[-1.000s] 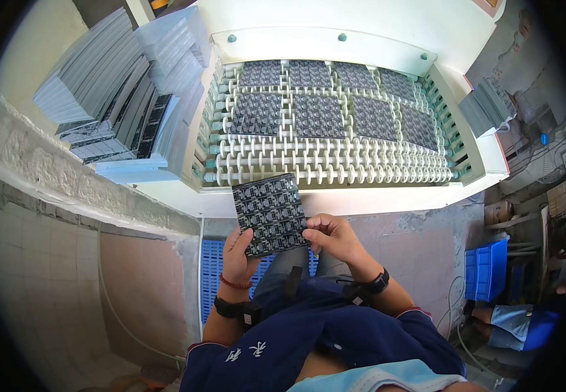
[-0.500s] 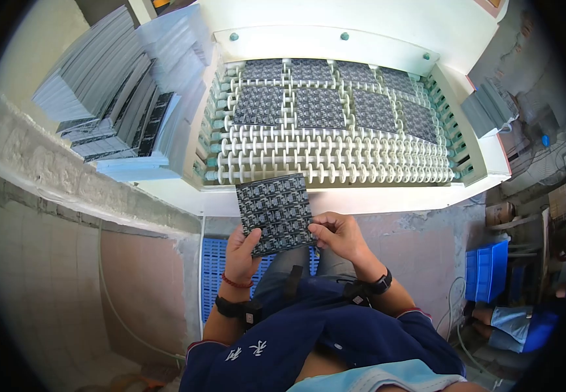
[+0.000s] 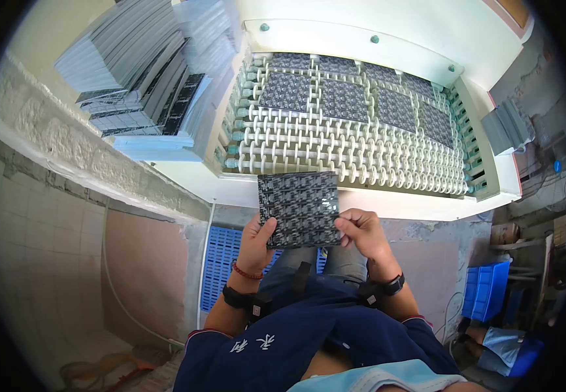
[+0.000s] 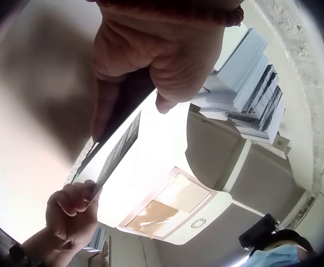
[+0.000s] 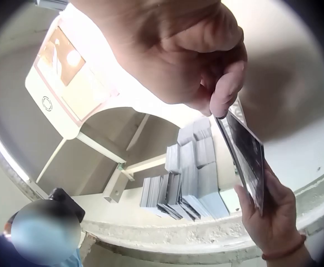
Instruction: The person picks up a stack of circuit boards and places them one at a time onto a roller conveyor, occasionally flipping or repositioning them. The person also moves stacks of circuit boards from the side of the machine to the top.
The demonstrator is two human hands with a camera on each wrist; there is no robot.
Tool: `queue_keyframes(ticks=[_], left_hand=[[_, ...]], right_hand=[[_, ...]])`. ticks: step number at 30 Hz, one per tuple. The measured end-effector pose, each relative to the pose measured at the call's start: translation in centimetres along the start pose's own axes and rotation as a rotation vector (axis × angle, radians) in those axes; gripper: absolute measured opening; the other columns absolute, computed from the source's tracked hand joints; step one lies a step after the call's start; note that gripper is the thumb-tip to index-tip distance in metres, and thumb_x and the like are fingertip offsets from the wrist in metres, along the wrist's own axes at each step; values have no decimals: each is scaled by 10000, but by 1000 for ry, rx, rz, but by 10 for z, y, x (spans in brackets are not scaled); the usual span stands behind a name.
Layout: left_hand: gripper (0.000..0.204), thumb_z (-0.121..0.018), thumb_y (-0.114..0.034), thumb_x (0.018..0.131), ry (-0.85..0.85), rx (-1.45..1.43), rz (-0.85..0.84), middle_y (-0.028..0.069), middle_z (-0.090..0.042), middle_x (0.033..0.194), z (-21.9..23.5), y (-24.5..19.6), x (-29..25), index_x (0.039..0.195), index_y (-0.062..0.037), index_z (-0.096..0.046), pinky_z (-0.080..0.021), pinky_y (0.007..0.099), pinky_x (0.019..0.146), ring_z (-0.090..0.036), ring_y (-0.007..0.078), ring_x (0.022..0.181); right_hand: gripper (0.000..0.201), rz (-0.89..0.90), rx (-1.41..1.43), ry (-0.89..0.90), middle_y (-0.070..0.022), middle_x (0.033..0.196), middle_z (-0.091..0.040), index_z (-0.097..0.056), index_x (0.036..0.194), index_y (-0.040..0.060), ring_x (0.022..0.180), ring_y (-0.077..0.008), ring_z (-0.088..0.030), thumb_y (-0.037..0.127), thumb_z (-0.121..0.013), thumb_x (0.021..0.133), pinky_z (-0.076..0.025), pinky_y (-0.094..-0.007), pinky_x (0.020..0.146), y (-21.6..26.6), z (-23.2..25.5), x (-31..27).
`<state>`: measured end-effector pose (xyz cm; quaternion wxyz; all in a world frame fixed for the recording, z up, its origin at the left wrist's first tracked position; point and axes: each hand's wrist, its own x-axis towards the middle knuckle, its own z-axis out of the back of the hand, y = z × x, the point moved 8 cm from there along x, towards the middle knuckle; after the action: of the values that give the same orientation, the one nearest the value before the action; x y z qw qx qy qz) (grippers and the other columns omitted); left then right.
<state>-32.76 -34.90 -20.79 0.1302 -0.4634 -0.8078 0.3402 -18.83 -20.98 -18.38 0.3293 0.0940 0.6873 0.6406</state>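
Dark printed circuit boards (image 3: 301, 210), square and patterned with repeating rows, are held flat before the body, their far edge overlapping the machine's front rim. My left hand (image 3: 255, 243) grips the left near corner, thumb on top and fingers beneath. At the right edge, my right hand (image 3: 363, 236) pinches with thumb and curled fingers. Two thin layers, slightly parted, show in the right wrist view, where the left hand (image 5: 273, 214) holds the far end of the boards (image 5: 248, 150). In the left wrist view the right hand (image 4: 73, 214) pinches one layer's corner.
Beyond the boards lies a conveyor of white roller wheels (image 3: 355, 153), carrying two rows of similar boards (image 3: 344, 99). Stacks of panels (image 3: 126, 55) stand at the left, and a smaller stack (image 3: 507, 125) at the right. A blue crate (image 3: 485, 289) and another person's legs (image 3: 492, 346) are lower right.
The head view has turned, so the scene sits further right and tilted. The held boards are now squarer to the body. On the rollers, the board rows have travelled away toward the back.
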Motion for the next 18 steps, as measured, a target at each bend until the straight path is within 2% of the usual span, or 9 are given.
queue_keyframes(ticks=[2, 3, 4, 5, 7, 8, 13, 15, 18], left_hand=[[228, -428, -77, 903, -34, -1, -18, 118, -588, 1025, 7, -6, -2, 1089, 31, -503, -487, 314, 783, -584, 182, 912], [293, -399, -159, 919, -82, -28, -28, 129, -578, 1052, 12, -12, -3, 1118, 38, -486, -481, 332, 798, -584, 202, 918], [368, -370, -240, 935, -131, -56, -39, 139, -568, 1078, 19, -18, -4, 1147, 45, -468, -476, 349, 812, -583, 221, 924], [368, -370, -240, 935, -135, -59, -46, 139, -568, 1078, 26, -23, -6, 1147, 45, -468, -476, 349, 812, -583, 221, 924], [445, -322, -317, 942, -222, -118, -53, 146, -562, 1088, 49, -32, -13, 1153, 51, -456, -473, 362, 820, -582, 235, 926], [434, -321, -301, 943, -210, -129, -50, 150, -564, 1083, 53, -37, -17, 1154, 56, -450, -474, 366, 824, -581, 232, 935], [419, -337, -282, 936, -224, -67, -80, 161, -570, 1066, 47, -58, -32, 1143, 63, -455, -492, 362, 795, -592, 236, 917], [361, -373, -210, 922, -311, -95, -101, 168, -595, 999, 35, -63, -36, 1092, 86, -490, -520, 323, 719, -618, 222, 843], [357, -376, -186, 917, -313, -105, -109, 179, -588, 1014, 35, -62, -36, 1108, 98, -476, -517, 334, 736, -616, 233, 851]], right_hand=[[164, 46, 129, -105, -5, 566, -549, -597, 765, 22, 456, -65, -522, 173, -608, 829, -410, -173, 395, 3, 21, 0], [164, 48, 125, -100, -5, 566, -549, -597, 765, 22, 456, -65, -522, 173, -608, 829, -410, -173, 395, 4, 28, 1], [162, 80, 177, -196, -9, 566, -548, -596, 760, 24, 446, -65, -513, 171, -609, 828, -400, -172, 385, 5, 44, 2], [161, 112, 231, -290, -13, 565, -547, -595, 756, 26, 436, -66, -503, 169, -609, 827, -390, -171, 375, 6, 59, 2], [165, 172, 274, -311, -19, 561, -544, -588, 745, 20, 433, -71, -501, 162, -606, 828, -388, -172, 373, 5, 74, 10], [175, 182, 260, -314, -25, 570, -545, -583, 738, 11, 438, -73, -503, 160, -606, 828, -391, -178, 371, 6, 76, 14], [177, 144, 191, -204, -31, 593, -549, -595, 782, -14, 451, -82, -514, 157, -615, 821, -419, -187, 384, 31, 23, 45], [185, 147, 237, -161, -33, 595, -551, -597, 781, -23, 460, -84, -525, 157, -614, 822, -429, -194, 385, 41, -3, 63], [187, 107, 160, -106, -32, 590, -536, -591, 799, -29, 448, -88, -523, 156, -606, 825, -423, -201, 371, 43, -26, 86]])
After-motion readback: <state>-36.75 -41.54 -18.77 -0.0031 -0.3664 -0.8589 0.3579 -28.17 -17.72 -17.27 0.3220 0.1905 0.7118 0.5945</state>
